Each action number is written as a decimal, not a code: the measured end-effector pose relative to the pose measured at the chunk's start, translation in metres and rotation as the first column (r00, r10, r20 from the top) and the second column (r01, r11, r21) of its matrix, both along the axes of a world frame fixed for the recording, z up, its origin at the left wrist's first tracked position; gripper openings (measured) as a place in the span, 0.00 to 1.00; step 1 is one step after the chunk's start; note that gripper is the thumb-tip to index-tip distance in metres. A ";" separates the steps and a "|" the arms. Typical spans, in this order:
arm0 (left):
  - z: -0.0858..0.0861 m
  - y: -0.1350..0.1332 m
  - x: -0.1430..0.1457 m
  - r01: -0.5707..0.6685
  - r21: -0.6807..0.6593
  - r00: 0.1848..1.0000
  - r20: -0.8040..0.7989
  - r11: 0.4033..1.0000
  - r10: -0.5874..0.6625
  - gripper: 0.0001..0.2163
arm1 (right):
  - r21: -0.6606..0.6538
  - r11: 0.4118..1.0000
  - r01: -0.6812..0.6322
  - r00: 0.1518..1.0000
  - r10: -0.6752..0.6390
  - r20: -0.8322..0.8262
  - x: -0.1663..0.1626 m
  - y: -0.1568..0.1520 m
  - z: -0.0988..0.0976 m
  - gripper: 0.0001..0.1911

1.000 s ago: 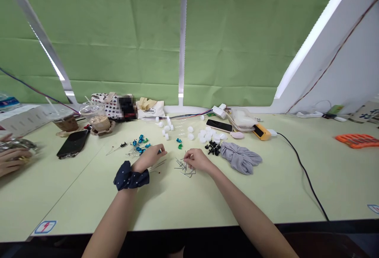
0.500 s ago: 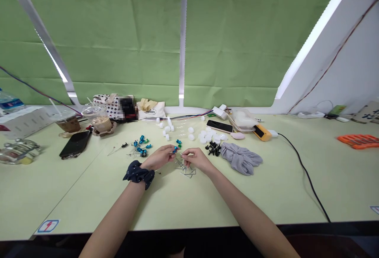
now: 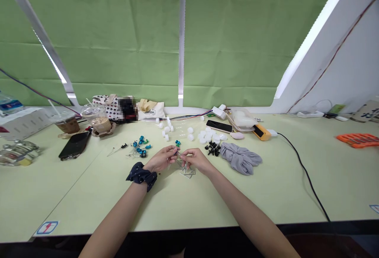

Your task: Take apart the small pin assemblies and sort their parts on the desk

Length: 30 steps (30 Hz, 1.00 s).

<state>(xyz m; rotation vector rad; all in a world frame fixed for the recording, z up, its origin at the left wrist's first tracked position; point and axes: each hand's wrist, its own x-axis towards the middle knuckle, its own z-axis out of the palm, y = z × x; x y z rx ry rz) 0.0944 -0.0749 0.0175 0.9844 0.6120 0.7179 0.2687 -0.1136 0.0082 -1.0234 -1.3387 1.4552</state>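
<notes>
My left hand [image 3: 162, 159] is closed in a pinch on a small blue part, mostly hidden by the fingers. A thin metal pin [image 3: 179, 154] is pinched in my right hand [image 3: 197, 160], its tip close to the blue part; I cannot tell whether they touch. Under the fingers lies a pile of loose metal pins [image 3: 187, 174]. Just beyond the hands is a small blue-green part [image 3: 177, 143]. Left of my left hand sits a cluster of blue parts [image 3: 138, 149] with thin metal pins. Several black plastic pieces [image 3: 212, 148] lie right of my right hand.
White caps [image 3: 204, 135] and clear tubes lie behind the hands. Nearby are a phone [image 3: 219, 126], a grey cloth [image 3: 241, 157] and a yellow device [image 3: 262, 132] with a black cable. Drink cups [image 3: 100, 123] and a black phone [image 3: 74, 145] are at left, an orange item [image 3: 358, 140] far right.
My left hand has turned slightly and shifted a little right, so its fingers now cover more of the blue part. The gap between my hands has narrowed.
</notes>
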 end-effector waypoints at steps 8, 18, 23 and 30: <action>-0.009 0.003 0.003 -0.012 0.004 0.999 -0.031 1.000 0.012 0.18 | -0.007 1.000 -0.014 1.000 0.014 0.021 -0.002 -0.001 0.000 0.21; -0.005 0.000 0.003 -0.009 0.030 0.993 -0.116 1.000 0.012 0.20 | -0.050 0.998 -0.030 0.999 0.028 -0.044 -0.002 0.000 -0.001 0.19; -0.004 -0.002 0.005 -0.014 0.058 0.992 -0.126 0.998 0.021 0.22 | -0.071 0.997 -0.018 0.999 0.015 -0.044 -0.003 0.000 -0.001 0.19; 0.003 -0.007 0.007 -0.008 0.074 0.989 -0.148 0.997 0.019 0.23 | -0.077 0.996 -0.038 0.997 0.033 -0.064 -0.001 0.002 -0.003 0.17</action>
